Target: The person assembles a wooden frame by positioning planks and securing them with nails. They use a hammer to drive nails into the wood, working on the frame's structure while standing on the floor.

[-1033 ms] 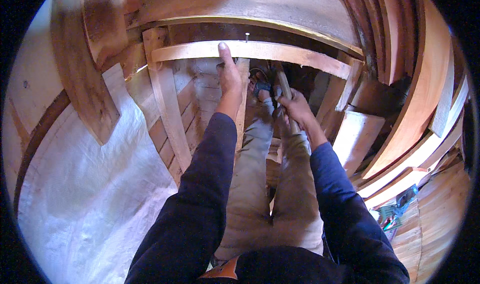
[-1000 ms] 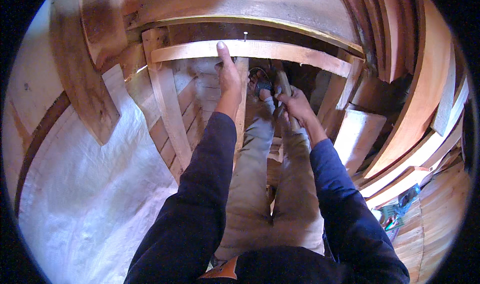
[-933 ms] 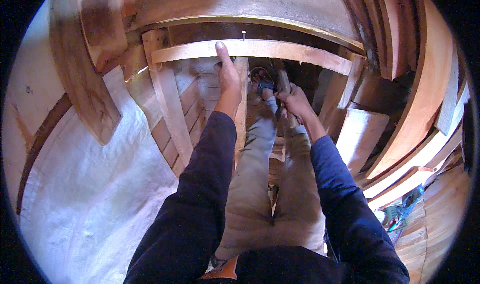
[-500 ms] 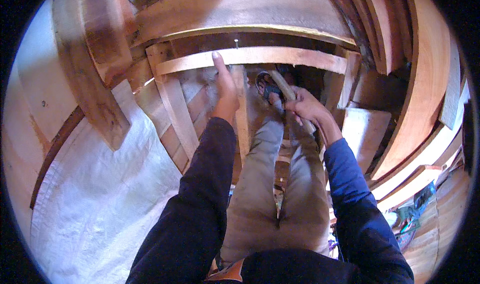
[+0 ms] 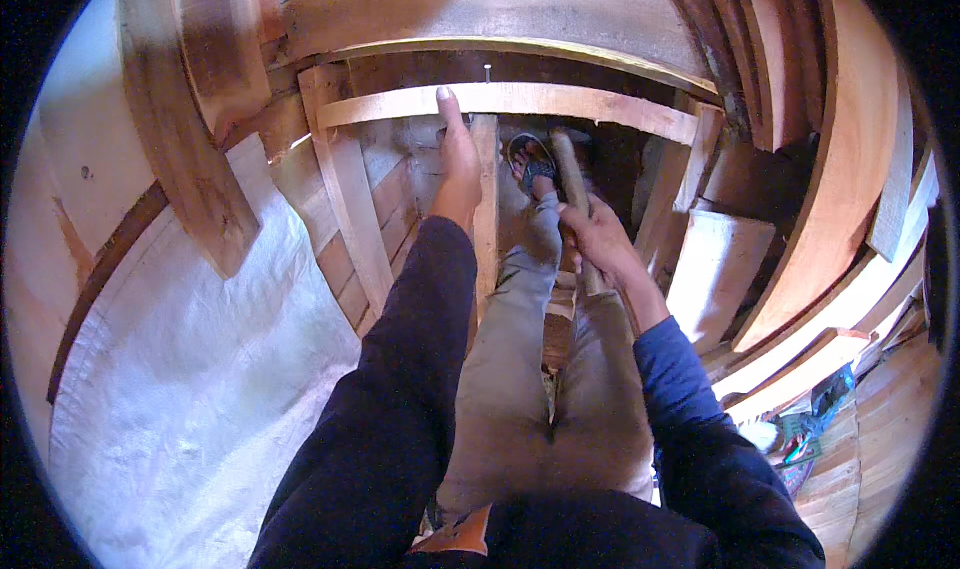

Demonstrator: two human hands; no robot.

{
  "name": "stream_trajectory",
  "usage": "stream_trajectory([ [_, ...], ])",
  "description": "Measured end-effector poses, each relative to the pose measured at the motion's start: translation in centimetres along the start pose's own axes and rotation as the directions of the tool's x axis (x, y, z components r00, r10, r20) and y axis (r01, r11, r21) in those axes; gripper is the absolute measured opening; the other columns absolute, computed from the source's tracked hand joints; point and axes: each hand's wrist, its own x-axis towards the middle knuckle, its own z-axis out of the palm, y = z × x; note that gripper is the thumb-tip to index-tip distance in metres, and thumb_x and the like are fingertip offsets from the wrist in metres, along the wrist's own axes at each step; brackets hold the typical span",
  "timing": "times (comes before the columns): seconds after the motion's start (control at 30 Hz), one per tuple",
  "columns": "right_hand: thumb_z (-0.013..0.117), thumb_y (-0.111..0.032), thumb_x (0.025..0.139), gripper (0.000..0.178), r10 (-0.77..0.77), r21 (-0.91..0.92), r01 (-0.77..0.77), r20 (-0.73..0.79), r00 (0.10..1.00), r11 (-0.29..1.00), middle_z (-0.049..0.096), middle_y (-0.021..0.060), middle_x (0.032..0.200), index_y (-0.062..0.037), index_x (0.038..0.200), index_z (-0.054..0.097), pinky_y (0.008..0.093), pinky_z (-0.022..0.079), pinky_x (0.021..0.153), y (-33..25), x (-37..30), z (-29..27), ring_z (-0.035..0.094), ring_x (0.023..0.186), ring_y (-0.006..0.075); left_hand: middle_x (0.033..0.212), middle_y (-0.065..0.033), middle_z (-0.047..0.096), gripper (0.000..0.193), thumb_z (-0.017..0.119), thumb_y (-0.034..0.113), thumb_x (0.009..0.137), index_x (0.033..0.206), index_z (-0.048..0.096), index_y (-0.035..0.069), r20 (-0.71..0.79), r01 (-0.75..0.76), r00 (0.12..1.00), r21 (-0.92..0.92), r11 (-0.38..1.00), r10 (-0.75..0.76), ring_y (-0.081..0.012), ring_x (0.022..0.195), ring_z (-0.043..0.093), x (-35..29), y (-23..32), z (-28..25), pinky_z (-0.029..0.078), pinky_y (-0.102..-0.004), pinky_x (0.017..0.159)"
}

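Note:
A pale, slightly curved wooden crosspiece point(image 5: 580, 101) spans the upright timbers ahead of me. My left hand point(image 5: 459, 164) grips it left of its middle, the thumb laid over the near face and the other fingers hidden. Just right of that thumb, a nail point(image 5: 487, 72) stands up from the crosspiece's top edge. Lower and to the right, my right hand point(image 5: 603, 241) is closed around a round wooden stick point(image 5: 572, 174). The stick points up and away, its far end below the crosspiece and apart from it. Whether it carries a tool head cannot be made out.
My foot in a dark sandal point(image 5: 528, 154) rests below the crosspiece. A white sheet point(image 5: 210, 369) covers the left side. Curved planks point(image 5: 835, 189) rise on the right, and a short board point(image 5: 718, 269) leans beside my right arm. Blue-green items point(image 5: 800, 434) lie lower right.
The stick has swung more upright in my right hand, which has come slightly lower and nearer. My left hand keeps its hold on the crosspiece. The view has shifted a little.

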Motion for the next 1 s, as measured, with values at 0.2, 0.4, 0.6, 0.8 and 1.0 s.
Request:
stream_trajectory([
  [0.2, 0.053, -0.024, 0.094, 0.018, 0.041, 0.429, 0.029, -0.153, 0.987, 0.903, 0.048, 0.0027, 0.065, -0.0094, 0.101, 0.044, 0.0294, 0.044, 0.038, 0.3, -0.5, -0.2, 0.048, 0.044, 0.0133, 0.149, -0.015, 0.032, 0.1, 0.026, 0.081, 0.082, 0.146, 0.03, 0.004, 0.019, -0.132, 0.991, 0.046, 0.99, 0.131, -0.0289, 0.135, 0.032, -0.9, 1.2, 0.5, 0.023, -0.0363, 0.111],
  [0.4, 0.057, -0.02, 0.093, 0.02, -0.09, 0.237, 0.087, 0.003, 0.996, 0.968, 0.051, 0.0022, 0.067, -0.0062, 0.104, 0.048, 0.0277, 0.044, 0.037, -0.3, -1.5, -1.5, 0.05, 0.044, 0.0131, 0.146, -0.0168, 0.036, 0.102, 0.027, 0.082, 0.082, 0.144, 0.033, 0.001, 0.324, 0.051, 0.945, -0.025, 0.998, -0.041, -0.0264, 0.133, 0.035, -4.7, 4.1, 0.1, 0.025, -0.0353, 0.111],
  [0.6, 0.06, -0.015, 0.09, 0.044, -0.516, -0.494, 0.401, -0.116, 0.849, 0.771, 0.062, 0.0165, 0.092, 0.0, 0.128, 0.043, 0.0333, 0.05, 0.064, 3.7, -8.3, -0.5, 0.062, 0.071, 0.0256, 0.144, -0.0163, 0.04, 0.101, 0.026, 0.081, 0.083, 0.142, 0.037, 0.0, 0.121, -0.099, 0.987, -0.037, 0.994, 0.103, -0.0263, 0.132, 0.037, -2.2, 1.8, 0.8, 0.025, -0.036, 0.11],
  [0.8, 0.057, -0.014, 0.091, 0.048, -0.801, -0.622, 0.551, -0.222, 0.557, 0.556, 0.06, 0.0294, 0.107, -0.0038, 0.133, 0.037, 0.0443, 0.05, 0.079, -1.4, -9.4, 3.6, 0.061, 0.097, 0.0452, 0.147, -0.0175, 0.035, 0.1, 0.026, 0.08, 0.083, 0.144, 0.033, 0.001, 0.125, 0.006, 0.992, 0.095, 0.995, -0.018, -0.0301, 0.134, 0.035, 1.1, 0.5, -0.2, 0.024, -0.0391, 0.11],
  [1.0, 0.055, -0.012, 0.091, 0.048, -0.694, -0.735, 0.417, -0.101, 0.713, 0.535, 0.06, 0.0292, 0.105, -0.0101, 0.134, 0.036, 0.0494, 0.05, 0.075, -2.5, -5.3, 2.4, 0.057, 0.097, 0.048, 0.137, -0.0258, 0.045, 0.108, 0.029, 0.083, 0.079, 0.132, 0.044, -0.01, -0.018, -0.001, 1.0, 0.016, 1.0, 0.001, -0.0343, 0.128, 0.043, -1.8, 2.2, 1.5, 0.032, -0.0389, 0.104],
])
